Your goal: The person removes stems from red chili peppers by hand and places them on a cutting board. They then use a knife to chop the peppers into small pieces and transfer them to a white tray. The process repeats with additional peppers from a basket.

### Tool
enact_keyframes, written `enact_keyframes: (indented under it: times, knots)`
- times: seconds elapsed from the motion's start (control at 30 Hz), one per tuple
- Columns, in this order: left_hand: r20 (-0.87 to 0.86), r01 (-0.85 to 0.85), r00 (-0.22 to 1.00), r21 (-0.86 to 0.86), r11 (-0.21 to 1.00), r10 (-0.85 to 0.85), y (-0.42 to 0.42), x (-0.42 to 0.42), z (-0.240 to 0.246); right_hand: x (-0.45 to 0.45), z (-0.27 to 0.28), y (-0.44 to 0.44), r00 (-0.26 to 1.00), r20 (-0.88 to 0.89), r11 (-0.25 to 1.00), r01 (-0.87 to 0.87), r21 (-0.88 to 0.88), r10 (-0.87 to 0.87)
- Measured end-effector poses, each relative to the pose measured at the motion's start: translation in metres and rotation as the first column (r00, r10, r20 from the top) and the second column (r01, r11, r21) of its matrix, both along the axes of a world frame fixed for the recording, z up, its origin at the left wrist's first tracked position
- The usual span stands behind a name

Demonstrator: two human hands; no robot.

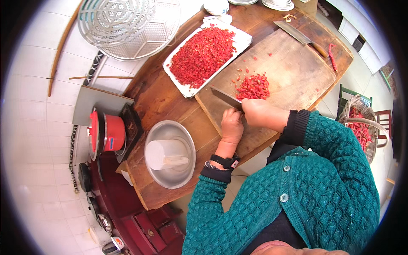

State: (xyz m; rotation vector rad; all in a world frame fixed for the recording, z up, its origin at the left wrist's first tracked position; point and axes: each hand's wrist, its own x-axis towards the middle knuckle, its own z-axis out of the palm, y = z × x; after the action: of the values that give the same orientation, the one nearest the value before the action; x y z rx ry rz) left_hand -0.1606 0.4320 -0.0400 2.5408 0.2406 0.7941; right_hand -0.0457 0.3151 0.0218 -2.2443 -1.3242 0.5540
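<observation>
A wooden chopping board [280, 70] lies on the table. My right hand [259, 112] is closed around the handle end of a knife [225, 97], whose blade points to the upper left. Close beside it, my left hand [232, 124] is curled near the board's edge; whether it holds anything is hidden. A pile of chopped red chillies [254, 86] sits just beyond the blade, with small bits and seeds scattered around. A white tray [244, 39] heaped with chopped red chillies [204, 55] stands beyond the board.
A cleaver [295, 32] and a whole red chilli [332, 59] lie at the board's far right. On the wooden table [162, 110] stands a metal bowl [192, 153] holding a white plastic container [156, 154]. A red pot [114, 132] is at left, a wicker basket [371, 118] of chillies at right.
</observation>
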Motion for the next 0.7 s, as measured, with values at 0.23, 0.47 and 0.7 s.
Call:
enact_keyframes:
  times: [0.23, 0.47, 0.7]
  knots:
    - [-0.181, -0.149, 0.982, -0.569, 0.809, 0.053, 0.000, -0.007, 0.009, 0.026, -0.003, -0.037, 0.978, -0.009, 0.967, 0.209, 0.144, -0.210]
    - [-0.373, -0.176, 0.921, -0.145, 0.974, 0.111, -0.020, 0.006, 0.009, 0.072, -0.003, -0.122, 0.659, -0.699, 0.865, 0.488, 0.116, -0.278]
    - [-0.283, -0.227, 0.932, 0.032, 0.973, 0.226, -0.040, 0.083, -0.014, 0.085, -0.034, -0.143, 0.555, -0.753, 0.832, 0.554, 0.019, -0.353]
